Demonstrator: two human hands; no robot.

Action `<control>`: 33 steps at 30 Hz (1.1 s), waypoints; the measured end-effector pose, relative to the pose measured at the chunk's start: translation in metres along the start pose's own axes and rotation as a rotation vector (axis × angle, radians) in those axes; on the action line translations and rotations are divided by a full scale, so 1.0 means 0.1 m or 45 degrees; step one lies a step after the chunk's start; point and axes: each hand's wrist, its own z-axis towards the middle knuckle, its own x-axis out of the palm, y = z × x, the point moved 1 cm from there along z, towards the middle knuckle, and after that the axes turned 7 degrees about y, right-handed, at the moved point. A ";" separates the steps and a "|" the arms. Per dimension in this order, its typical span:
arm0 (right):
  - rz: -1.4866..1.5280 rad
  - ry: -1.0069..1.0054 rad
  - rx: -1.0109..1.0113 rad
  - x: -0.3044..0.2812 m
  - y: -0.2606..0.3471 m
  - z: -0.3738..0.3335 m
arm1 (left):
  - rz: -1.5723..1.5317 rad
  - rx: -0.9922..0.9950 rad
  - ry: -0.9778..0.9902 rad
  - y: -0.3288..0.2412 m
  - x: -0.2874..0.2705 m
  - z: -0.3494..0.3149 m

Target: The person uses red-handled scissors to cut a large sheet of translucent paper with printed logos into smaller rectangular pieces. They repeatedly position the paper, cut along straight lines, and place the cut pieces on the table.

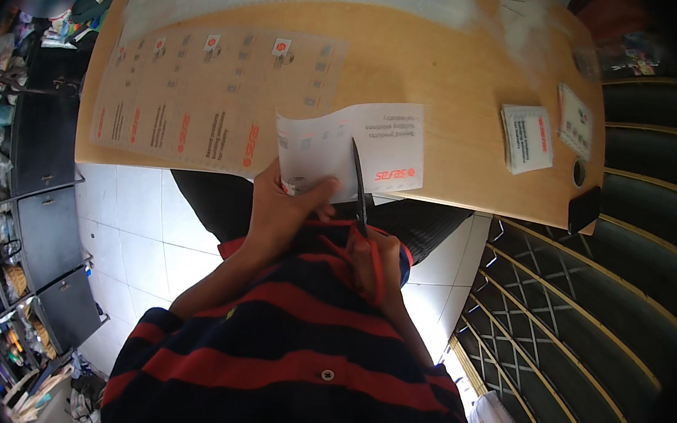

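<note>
Left hand (pixel 286 207) fingers pinch the printed paper strip (pixel 352 150) at its lower edge, over the wooden surface (pixel 447 76). Right hand (pixel 374 267) fingers grip red-handled scissors (pixel 359 185); blades sit in the strip

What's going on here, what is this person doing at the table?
A person in a red and dark striped shirt is cutting paper at a wooden table. The left hand holds a white printed sheet by its lower edge, while the right hand works red-handled scissors whose blades reach up into the sheet. A larger printed sheet lies flat on the table to the left, and two small stacks of cut slips sit to the right.
</note>
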 end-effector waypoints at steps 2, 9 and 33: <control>-0.003 -0.019 -0.103 0.03 -0.01 0.04 | 0.018 -0.003 0.002 0.00 -0.03 0.02; 0.097 -0.057 -0.206 0.10 0.06 0.15 | -0.019 0.001 0.018 -0.05 0.01 0.00; 0.221 -0.051 -0.082 0.13 0.31 0.43 | 0.070 0.031 -0.090 -0.03 -0.29 -0.04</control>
